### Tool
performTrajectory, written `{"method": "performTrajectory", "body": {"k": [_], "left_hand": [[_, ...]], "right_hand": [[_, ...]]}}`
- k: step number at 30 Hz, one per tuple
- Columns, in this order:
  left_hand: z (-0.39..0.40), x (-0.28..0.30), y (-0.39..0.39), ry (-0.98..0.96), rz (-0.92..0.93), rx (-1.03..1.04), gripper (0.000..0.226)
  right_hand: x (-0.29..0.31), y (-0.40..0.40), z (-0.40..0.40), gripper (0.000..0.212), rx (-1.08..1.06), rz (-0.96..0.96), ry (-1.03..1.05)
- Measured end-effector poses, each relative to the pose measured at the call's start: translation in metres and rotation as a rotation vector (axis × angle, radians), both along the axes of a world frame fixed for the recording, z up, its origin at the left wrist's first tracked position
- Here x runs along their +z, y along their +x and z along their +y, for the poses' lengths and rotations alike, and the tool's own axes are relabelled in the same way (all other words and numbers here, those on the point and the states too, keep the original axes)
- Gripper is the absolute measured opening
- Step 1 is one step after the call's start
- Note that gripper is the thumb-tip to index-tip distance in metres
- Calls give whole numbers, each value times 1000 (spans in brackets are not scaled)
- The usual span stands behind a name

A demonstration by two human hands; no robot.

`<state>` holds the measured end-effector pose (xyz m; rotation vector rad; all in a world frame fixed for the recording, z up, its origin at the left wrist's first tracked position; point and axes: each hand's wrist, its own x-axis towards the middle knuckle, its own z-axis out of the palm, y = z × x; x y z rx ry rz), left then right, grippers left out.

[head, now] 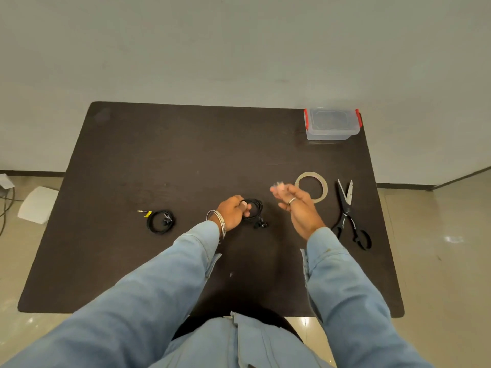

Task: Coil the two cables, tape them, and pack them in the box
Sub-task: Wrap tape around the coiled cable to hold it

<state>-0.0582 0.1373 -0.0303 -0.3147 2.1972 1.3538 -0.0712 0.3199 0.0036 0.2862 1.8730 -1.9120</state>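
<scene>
On the dark tabletop (159, 155), the left hand (232, 212) grips a coiled black cable (253, 211), its fingers (245, 207) curled round the loops. The right hand (297, 205) hangs above the surface with straight fingers, blurred at the tips. A second coiled cable (160, 221) lies well to the left. A tape roll (311, 186) lies flat just beyond the right hand, with open scissors (349, 213) beside it. A lidded clear box (332, 124) with red clips stands at the far right corner.

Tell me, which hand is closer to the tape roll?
Right. The right hand hangs open beside the tape roll, just left of it. The left hand is farther left, gripping a coiled cable.
</scene>
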Motion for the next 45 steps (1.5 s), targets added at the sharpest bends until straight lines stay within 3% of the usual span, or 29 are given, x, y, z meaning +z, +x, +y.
{"method": "performTrajectory", "body": {"k": [3,6,9,13,18,24,27,35,40,45], "left_hand": [[-8,11,-1,70,72,-12,22],[-17,24,-5,130,130,35,28],[-25,36,-6,129,179,35,27],[-33,52,-7,171,197,-18,28],[-34,74,-2,331,132,68,29],[-42,77,-7,385,-7,129,32],[-42,74,-8,359,73,106,41],[-39,79,-5,326,109,-63,23],[-41,82,-6,208,108,-217,19],[-34,81,-5,173,200,-154,20]], "right_hand": [[7,7,-12,31,233,7,-36],[9,9,-20,38,287,17,-80],[18,8,-31,46,170,3,-235],[32,6,-42,50,-40,-154,-417],[41,9,-50,46,-197,-218,-579],[46,12,-46,41,-87,-157,-434],[48,15,-45,37,-41,-124,-387],[43,19,-39,31,-30,-94,-313],[40,21,-34,20,-47,-76,-293],[42,20,-35,8,-30,50,-183]]}}
